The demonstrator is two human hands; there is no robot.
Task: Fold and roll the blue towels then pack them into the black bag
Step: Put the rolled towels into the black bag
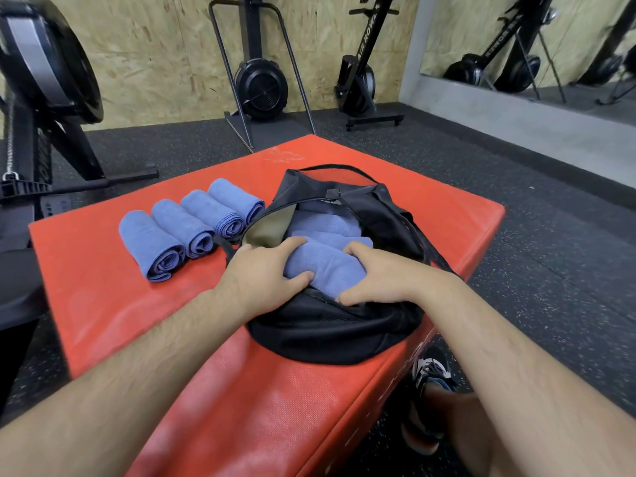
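1. Both hands clasped one rolled towel [323,266] at the mouth of the bag [327,325]. The left hand [265,270] curled round its left end and the right hand [382,277] round its right.
2. Packed rolls [327,225] lay in the bag just beyond it. Four spare rolls [186,228] sat in a row on the red box [103,287], left of the bag.
3. The towel looked light, soft and squashy. Held loosely it would likely unroll, so gripping both ends seemed safest.
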